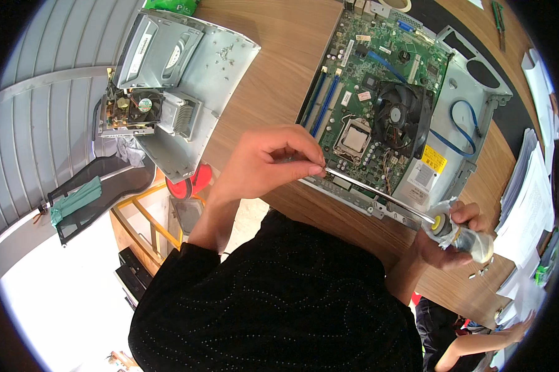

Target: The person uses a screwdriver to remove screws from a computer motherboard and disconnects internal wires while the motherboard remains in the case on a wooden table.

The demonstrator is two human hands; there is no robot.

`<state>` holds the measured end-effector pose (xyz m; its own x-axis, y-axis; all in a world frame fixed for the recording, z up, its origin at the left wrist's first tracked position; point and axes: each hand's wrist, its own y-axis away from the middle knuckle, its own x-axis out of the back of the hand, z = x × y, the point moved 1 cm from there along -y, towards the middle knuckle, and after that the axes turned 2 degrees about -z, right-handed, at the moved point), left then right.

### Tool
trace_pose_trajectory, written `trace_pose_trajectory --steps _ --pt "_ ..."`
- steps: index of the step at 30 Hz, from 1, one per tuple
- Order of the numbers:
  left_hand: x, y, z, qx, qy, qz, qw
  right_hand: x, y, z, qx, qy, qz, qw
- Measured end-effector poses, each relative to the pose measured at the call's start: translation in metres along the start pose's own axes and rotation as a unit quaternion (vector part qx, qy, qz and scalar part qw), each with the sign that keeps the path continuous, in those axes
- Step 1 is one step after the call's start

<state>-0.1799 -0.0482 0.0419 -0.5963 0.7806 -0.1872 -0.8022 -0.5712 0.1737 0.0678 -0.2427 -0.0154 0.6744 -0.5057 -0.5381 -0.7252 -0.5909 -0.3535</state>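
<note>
My right hand [450, 239] is closed round the plastic-wrapped handle of a long screwdriver [379, 192]. Its steel shaft runs leftward over the front edge of an open computer case [459, 180]. At the tip, the thumb and forefinger of my left hand [273, 162] pinch together; whether a small screw sits between them is too small to tell. Beyond the shaft lies a green motherboard [379, 62] with a bare processor socket [354, 137], blue-edged memory slots [326, 102] and a black fan [396, 111]. A blue cable [462, 146] loops over the case floor.
At the left, a metal case cover [223, 74] carries loose screws [225, 54], a drive cage [158, 53], a power supply with a fan [134, 105] and a heatsink [183, 115]. Paper stacks [527, 198] line the right edge. Another person's arm [484, 344] reaches in at the lower right.
</note>
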Motion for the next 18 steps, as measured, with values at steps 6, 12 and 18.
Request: trace_pose_trajectory --steps 6,12,18 --pt "0.001 -0.002 0.001 0.047 0.034 0.021 0.998 -0.001 0.003 0.001 0.043 -0.013 -0.05 0.998" --pt "0.006 -0.02 -0.004 0.073 0.084 0.073 0.991 0.005 0.006 0.006 0.026 -0.009 -0.016 0.999" --pt "0.006 -0.027 -0.003 0.075 0.119 0.04 0.989 0.003 0.007 0.004 -0.004 -0.009 0.022 1.0"
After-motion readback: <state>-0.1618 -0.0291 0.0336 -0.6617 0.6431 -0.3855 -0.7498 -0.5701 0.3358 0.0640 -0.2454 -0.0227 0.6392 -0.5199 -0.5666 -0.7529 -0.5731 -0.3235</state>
